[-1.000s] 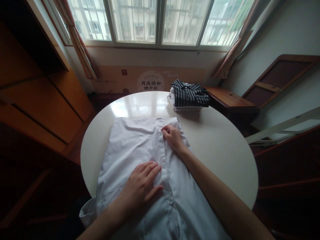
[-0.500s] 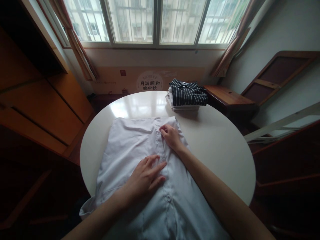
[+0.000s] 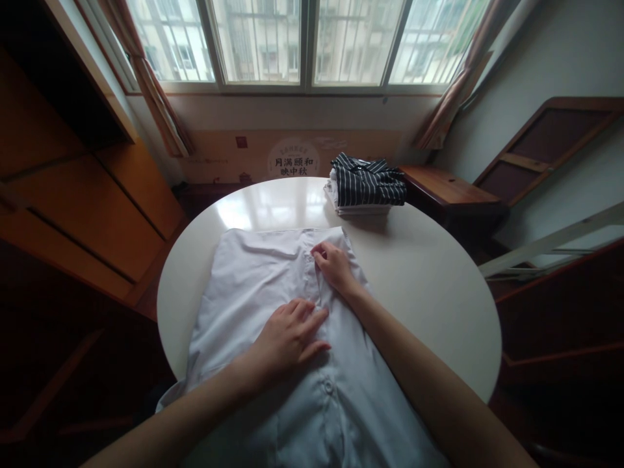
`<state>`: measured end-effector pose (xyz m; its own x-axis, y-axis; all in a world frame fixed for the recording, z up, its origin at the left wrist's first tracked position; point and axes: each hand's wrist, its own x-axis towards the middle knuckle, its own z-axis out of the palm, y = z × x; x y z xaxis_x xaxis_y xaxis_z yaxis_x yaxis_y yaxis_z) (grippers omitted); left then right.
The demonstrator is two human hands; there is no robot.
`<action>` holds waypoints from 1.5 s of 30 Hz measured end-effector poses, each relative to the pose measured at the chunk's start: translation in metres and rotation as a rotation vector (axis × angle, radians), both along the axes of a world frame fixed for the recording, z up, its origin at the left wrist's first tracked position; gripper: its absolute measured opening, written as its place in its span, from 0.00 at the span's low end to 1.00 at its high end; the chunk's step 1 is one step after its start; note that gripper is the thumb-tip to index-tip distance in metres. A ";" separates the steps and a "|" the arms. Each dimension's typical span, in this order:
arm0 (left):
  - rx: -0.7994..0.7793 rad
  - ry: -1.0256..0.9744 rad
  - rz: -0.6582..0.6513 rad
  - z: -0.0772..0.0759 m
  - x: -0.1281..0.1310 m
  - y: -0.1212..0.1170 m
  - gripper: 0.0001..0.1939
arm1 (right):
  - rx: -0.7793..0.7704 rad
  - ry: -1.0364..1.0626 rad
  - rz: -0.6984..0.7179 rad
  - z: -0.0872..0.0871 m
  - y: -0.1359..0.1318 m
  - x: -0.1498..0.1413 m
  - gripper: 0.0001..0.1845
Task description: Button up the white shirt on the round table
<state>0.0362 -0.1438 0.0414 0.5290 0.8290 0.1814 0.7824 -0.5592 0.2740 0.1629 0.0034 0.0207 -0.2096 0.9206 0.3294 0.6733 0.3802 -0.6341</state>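
Observation:
A white button-front shirt (image 3: 253, 279) lies spread over the round table, its hem end toward the window and its button strip running down the right of the middle. My left hand (image 3: 295, 331) rests palm down on the cloth, fingers spread across the strip. Just below it a button (image 3: 328, 387) shows. Farther up, my right hand (image 3: 331, 263) is closed in a pinch on the strip's edge near the far end of the shirt. The fingertips hide exactly what part of the strip they grip.
A folded stack of clothes (image 3: 368, 182), black-and-white striped on top and white below, sits at the back right of the white table (image 3: 429, 292). Behind it stands a low wooden cabinet (image 3: 448, 185). Windows (image 3: 258, 39) and curtains line the far wall.
My left hand has slid slightly right and away from me over the button strip. The right hand keeps its pinch in the same spot.

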 end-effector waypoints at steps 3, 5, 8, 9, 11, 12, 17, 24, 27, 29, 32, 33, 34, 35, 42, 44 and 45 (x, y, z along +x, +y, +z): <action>0.019 0.016 0.017 0.000 0.001 0.003 0.22 | -0.010 -0.026 0.007 0.000 -0.001 0.000 0.09; 0.025 0.030 0.030 0.000 0.002 0.005 0.20 | -0.002 -0.061 0.018 0.001 -0.003 -0.001 0.09; 0.045 0.061 0.049 0.001 0.004 0.009 0.18 | 0.019 -0.111 0.056 0.003 -0.007 -0.001 0.10; 0.052 0.073 0.052 0.000 0.005 0.010 0.17 | 0.018 -0.119 0.075 0.004 -0.007 -0.001 0.10; 0.073 0.101 0.047 -0.002 0.005 0.015 0.17 | -0.005 -0.123 0.122 0.007 -0.008 0.000 0.11; 0.088 0.114 0.042 -0.003 0.004 0.017 0.17 | -0.024 -0.121 0.149 0.009 -0.008 0.000 0.12; 0.178 0.148 0.051 -0.011 -0.009 0.035 0.18 | -0.101 -0.090 0.275 0.013 -0.007 0.003 0.19; 0.213 0.161 0.089 -0.017 -0.037 0.065 0.22 | -0.055 0.013 0.281 0.015 -0.009 -0.004 0.13; 0.213 0.154 0.092 -0.016 -0.047 0.083 0.22 | -0.030 -0.048 0.228 0.016 -0.017 -0.011 0.08; 0.192 0.150 0.092 -0.013 -0.049 0.094 0.20 | -0.002 -0.117 0.193 0.014 -0.024 -0.016 0.07; 0.151 0.176 0.139 -0.007 -0.044 0.107 0.16 | 0.030 -0.263 0.141 0.009 -0.035 -0.022 0.08; 0.147 0.185 0.165 -0.006 -0.041 0.108 0.15 | 0.036 -0.305 0.127 0.007 -0.037 -0.024 0.09; 0.148 0.182 0.195 -0.006 -0.038 0.109 0.15 | 0.034 -0.337 0.115 0.006 -0.039 -0.025 0.09; 0.153 0.163 0.222 -0.006 -0.036 0.108 0.14 | 0.029 -0.362 0.109 0.005 -0.039 -0.027 0.10; 0.148 -0.162 0.296 -0.017 -0.037 0.104 0.11 | 0.035 -0.415 0.134 0.005 -0.037 -0.024 0.12; 0.127 -0.217 0.328 -0.018 -0.038 0.107 0.09 | 0.043 -0.400 0.140 0.005 -0.037 -0.022 0.13; 0.109 -0.234 0.345 -0.018 -0.039 0.108 0.09 | 0.045 -0.393 0.142 0.004 -0.037 -0.021 0.14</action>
<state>-0.0026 -0.0360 0.0238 0.1589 0.9194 0.3599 0.8525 -0.3116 0.4197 0.1419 -0.0338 0.0252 -0.4509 0.8602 0.2382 0.7997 0.5079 -0.3203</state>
